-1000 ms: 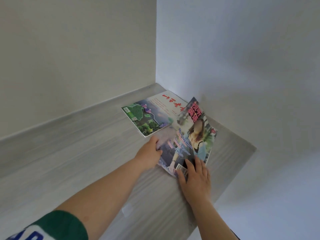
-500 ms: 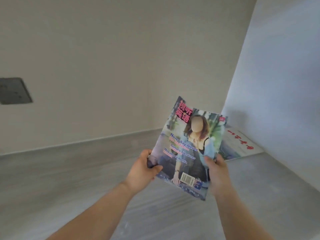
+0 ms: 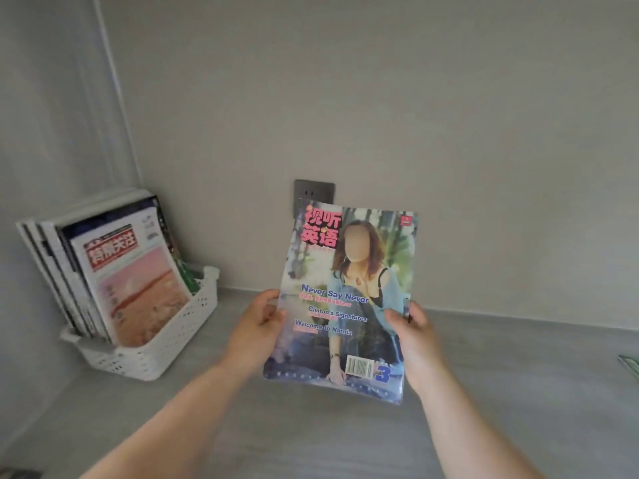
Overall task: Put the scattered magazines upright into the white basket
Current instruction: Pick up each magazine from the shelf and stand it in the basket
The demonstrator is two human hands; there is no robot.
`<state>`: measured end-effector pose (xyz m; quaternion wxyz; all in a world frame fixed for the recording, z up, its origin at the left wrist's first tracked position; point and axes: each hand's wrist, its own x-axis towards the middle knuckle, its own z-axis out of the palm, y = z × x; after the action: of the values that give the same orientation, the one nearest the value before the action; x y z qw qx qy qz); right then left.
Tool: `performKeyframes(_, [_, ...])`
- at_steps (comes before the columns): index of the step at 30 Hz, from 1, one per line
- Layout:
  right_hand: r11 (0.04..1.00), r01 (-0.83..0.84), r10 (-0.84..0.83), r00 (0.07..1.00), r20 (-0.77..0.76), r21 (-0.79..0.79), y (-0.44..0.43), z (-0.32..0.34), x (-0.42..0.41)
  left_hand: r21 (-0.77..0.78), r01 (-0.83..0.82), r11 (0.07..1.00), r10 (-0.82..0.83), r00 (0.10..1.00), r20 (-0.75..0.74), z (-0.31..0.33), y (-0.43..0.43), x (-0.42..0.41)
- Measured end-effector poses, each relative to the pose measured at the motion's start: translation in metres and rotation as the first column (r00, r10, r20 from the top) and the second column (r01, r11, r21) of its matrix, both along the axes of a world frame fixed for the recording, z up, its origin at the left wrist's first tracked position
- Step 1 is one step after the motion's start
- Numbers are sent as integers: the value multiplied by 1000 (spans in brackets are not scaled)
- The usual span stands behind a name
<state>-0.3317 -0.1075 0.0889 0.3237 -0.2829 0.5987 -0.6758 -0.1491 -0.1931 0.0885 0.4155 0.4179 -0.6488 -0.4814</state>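
Two bare forearms reach forward over a pale grey wood-grain counter (image 3: 345, 440). The left hand (image 3: 254, 335) and the right hand (image 3: 416, 347) are set apart, each clamped on one side edge of a glossy magazine (image 3: 345, 302), thumbs lying across the cover. The magazine is held upright in the air above the counter, cover facing the person, with pink Chinese lettering at the top, the English line "Never Say Never" in the middle, and a barcode and a blue 3 near the bottom. Off to the left, well apart from it, a white perforated basket (image 3: 166, 344) sits on the counter in the corner, holding several magazines (image 3: 114, 267) standing and leaning left. Behind the held magazine, a grey wall socket (image 3: 314, 192) is set in the beige wall.
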Motion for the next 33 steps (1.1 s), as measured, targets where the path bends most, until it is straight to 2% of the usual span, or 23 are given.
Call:
performKeyframes(4, [994, -107, 108, 993, -46, 23, -57, 0, 66, -211, -156, 965, 184, 976, 118, -1, -39, 70])
performKeyframes(7, [983, -178, 181, 981, -63, 53, -93, 2, 102, -269, -232, 935, 287, 940, 185, -2, -59, 115])
performKeyframes(10, [977, -194, 200, 978, -65, 90, -125, 11, 131, -282, -310, 908, 348, 932, 99, -1, -76, 147])
performKeyframes(17, [965, -250, 260, 954, -148, 81, -191, 24, 187, -150, -455, 878, 447, 890, -89, -9, -108, 196])
performKeyframes(21, [957, -285, 291, 940, -175, 60, -228, 25, 211, -187, -572, 798, 557, 820, -130, -11, -125, 213])
performKeyframes(26, [944, -320, 329, 920, -213, 79, -258, 13, 227, -213, -592, 777, 572, 806, -153, -21, -136, 219])
performKeyframes(30, [955, -295, 297, 938, -179, 38, -277, 12, 225, -255, -619, 743, 591, 785, -185, -24, -143, 215])
performKeyframes(33, [948, -317, 316, 938, -145, 16, -288, 15, 225, -296, -619, 728, 609, 782, -137, -29, -147, 214])
